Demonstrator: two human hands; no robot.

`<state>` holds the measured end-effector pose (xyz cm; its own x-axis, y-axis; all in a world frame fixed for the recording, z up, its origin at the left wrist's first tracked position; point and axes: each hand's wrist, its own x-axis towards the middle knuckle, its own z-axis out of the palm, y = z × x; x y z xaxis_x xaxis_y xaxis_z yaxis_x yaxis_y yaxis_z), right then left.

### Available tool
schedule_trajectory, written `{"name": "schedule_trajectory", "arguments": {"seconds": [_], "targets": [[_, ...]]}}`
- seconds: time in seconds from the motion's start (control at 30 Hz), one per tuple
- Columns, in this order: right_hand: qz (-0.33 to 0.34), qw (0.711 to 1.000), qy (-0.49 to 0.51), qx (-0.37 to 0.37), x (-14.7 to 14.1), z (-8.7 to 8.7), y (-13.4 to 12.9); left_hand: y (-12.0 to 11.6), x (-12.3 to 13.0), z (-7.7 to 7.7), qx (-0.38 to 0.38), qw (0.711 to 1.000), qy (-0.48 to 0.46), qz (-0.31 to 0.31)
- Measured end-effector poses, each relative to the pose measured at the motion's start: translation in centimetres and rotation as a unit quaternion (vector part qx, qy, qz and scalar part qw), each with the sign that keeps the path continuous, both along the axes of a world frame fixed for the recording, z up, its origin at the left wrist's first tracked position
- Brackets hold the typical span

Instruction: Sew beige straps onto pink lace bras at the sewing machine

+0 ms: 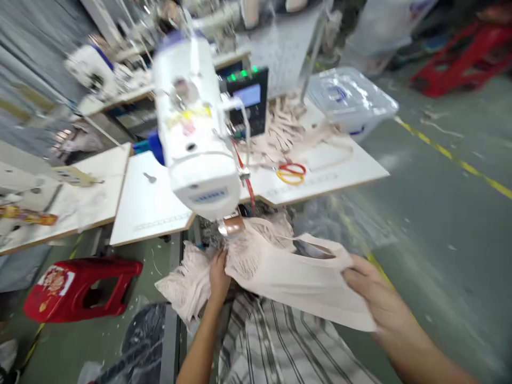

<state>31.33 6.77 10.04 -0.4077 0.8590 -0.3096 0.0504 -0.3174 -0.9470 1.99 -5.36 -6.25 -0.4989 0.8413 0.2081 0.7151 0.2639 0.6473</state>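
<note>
A pale pink garment [296,269] with lace panels stretches between my two hands, below the head of a white sewing machine [200,133]. My right hand [372,293] grips its far right end, thumb on top. Close under the needle area, my left hand [219,277] is closed on the lace edge of the garment, its fingertips partly hidden. More bunched pale pink lace pieces [188,282] hang just left of my left hand. One end of the garment reaches up to the machine's copper-coloured part [232,225]; the needle itself cannot be made out.
Red-and-yellow scissors [291,174] lie on the white machine table [336,170], near a heap of pink straps [284,128]. A control screen [248,101] stands behind the machine. A lidded clear plastic box [352,98] is at the back right, a red stool [84,290] at left.
</note>
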Motion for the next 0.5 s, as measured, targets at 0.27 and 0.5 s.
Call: {"name": "schedule_trajectory", "arguments": {"seconds": [0.27,0.5], "targets": [[-0.146,0.972,-0.166,0.085,4.4,-6.2,14.1,1.9,-2.1,4.2,0.110,0.989,0.102,0.014],[-0.038,0.899,-0.311,0.307,-1.1,-13.9,12.6,0.8,4.0,2.0,0.004,0.990,0.076,-0.118]]}}
